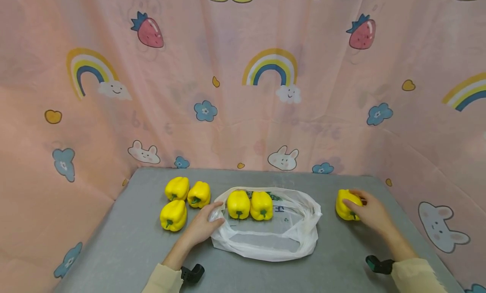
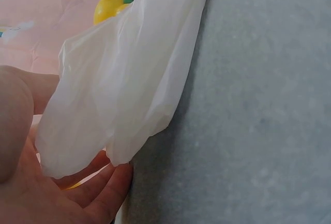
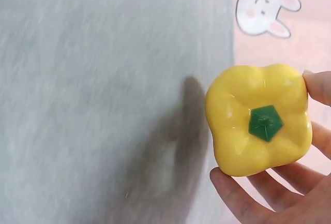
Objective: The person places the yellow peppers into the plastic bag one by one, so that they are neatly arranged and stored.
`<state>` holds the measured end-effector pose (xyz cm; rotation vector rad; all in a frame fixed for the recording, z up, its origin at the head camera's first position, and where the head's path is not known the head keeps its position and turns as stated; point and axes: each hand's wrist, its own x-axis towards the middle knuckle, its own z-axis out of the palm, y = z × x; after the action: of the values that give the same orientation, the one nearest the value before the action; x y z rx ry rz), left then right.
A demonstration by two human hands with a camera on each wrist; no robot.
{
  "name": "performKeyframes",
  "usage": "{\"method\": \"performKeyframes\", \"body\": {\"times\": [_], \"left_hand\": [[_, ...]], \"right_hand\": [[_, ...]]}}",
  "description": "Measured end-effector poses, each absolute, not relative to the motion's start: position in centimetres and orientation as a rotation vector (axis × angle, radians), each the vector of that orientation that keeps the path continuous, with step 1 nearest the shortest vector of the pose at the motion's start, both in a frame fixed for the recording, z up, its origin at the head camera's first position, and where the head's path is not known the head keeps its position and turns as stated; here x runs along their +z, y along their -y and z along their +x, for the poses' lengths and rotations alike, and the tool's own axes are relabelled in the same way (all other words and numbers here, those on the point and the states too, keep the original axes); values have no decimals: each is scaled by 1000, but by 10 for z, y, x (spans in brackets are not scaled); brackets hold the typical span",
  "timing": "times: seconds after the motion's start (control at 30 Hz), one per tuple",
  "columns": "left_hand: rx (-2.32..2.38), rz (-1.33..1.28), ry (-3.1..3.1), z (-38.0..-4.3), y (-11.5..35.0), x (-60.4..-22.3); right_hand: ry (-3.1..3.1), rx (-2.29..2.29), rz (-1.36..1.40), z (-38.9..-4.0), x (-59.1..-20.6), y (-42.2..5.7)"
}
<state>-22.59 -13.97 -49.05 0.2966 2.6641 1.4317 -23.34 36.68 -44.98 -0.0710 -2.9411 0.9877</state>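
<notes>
The right hand (image 1: 371,211) has its grip around a glossy yellow bell pepper (image 1: 343,206) near the right side of the grey desk (image 1: 125,255). The right wrist view shows its lobed underside of the hold better than the head view does: a green 5-sided stem cap (image 3: 266,122) faces the camera, thumb and fingertips press the sides, and a dark shadow falls on the desk beside it; whether the pepper touches the desk I cannot tell. The left hand (image 1: 203,223) is at the left edge of a thin white plastic bag (image 1: 265,254), its thumb and fingers spread about the rim. The left wrist view adds a loose fold of plastic hanging across that hand, fingertips against it; whether the grip pinches it I cannot tell. Only the head view shows the bag's wide mouth, with 2 yellow peppers (image 1: 238,204) side by side inside and green and blue print behind them. Left of the bag, 3 more yellow peppers (image 1: 173,215) sit in a cluster on the desk. Black wrist devices (image 1: 193,274) and cream sleeves (image 1: 163,280) show below both hands. Around the desk hangs pink cloth (image 1: 182,65) printed with rainbows, strawberries, blue flowers and white rabbits.
</notes>
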Motion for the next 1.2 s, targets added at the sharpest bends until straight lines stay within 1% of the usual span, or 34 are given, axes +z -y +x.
{"method": "performKeyframes", "body": {"times": [0.43,1.2], "left_hand": [[1439,292,-2652,-225,140,-491],[1422,271,-2651,-225,138,-489]], "right_hand": [[2862,1035,-52,-235,-436,-337],[2724,1050,129,-223,-384,-278]]}}
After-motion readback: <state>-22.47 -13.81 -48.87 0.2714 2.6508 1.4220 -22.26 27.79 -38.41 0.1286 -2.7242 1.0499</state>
